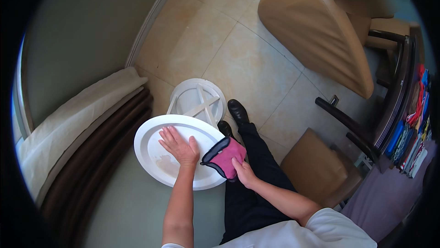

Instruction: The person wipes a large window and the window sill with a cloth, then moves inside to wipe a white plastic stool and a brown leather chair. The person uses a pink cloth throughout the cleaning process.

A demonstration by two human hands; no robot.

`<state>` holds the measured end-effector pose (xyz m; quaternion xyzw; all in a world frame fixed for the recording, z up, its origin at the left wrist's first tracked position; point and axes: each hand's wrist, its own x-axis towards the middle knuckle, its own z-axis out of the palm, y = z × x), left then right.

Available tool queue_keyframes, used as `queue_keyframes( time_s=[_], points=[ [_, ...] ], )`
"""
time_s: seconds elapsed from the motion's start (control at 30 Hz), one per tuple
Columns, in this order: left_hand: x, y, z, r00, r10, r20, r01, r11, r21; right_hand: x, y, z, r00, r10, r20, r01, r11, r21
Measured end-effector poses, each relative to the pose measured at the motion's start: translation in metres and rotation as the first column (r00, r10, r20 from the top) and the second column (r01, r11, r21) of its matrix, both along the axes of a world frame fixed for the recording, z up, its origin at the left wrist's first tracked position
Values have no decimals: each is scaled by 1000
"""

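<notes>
In front of my legs stands a small white round table, its top (151,147) rimmed by a raised edge. My left hand (180,146) lies palm down on that top, fingers spread. A wet-looking patch (166,165) shows beside my left wrist. In my right hand (244,173) is a pink cleaning cloth (231,155) with dark grey trim, pinched at its right side. The cloth overlaps the right edge of the top; whether it touches the surface, I cannot tell. Crossed white slats and a round lower part (215,88) show below and beyond the top.
Brown and cream curtains (99,145) hang close on the left beside a wall. Black shoes (238,111) stand on the tiled floor (256,62). A tan covered chair (309,35), a tan seat (314,165) and a dark wooden table (392,114) bearing folded fabrics (414,134) are on the right.
</notes>
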<state>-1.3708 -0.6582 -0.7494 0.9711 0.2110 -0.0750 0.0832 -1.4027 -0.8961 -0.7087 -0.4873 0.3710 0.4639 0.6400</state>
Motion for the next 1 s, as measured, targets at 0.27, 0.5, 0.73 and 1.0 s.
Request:
queue_keyframes(
  time_s=[0.27, 0.5, 0.73, 1.0],
  points=[
    [6, 1, -5, 1000, -11, -13, 11, 1000, 17, 54, 6, -8, 961, -232, -150, 255, 954, 159],
    [1, 4, -10, 1000, -25, 8, 25, 999, 30, 133, 14, -40, 882, -463, 89, 450, 883, 137],
    [0, 5, -11, 999, -40, 27, 40, 999, 17, 206, 54, -77, 927, 296, 232, -360, 875, 323],
    [-7, 7, -11, 999, -45, 25, 45, 999, 6, 190, 107, -155, 675, 539, 505, -664, 741, 97]
  ],
)
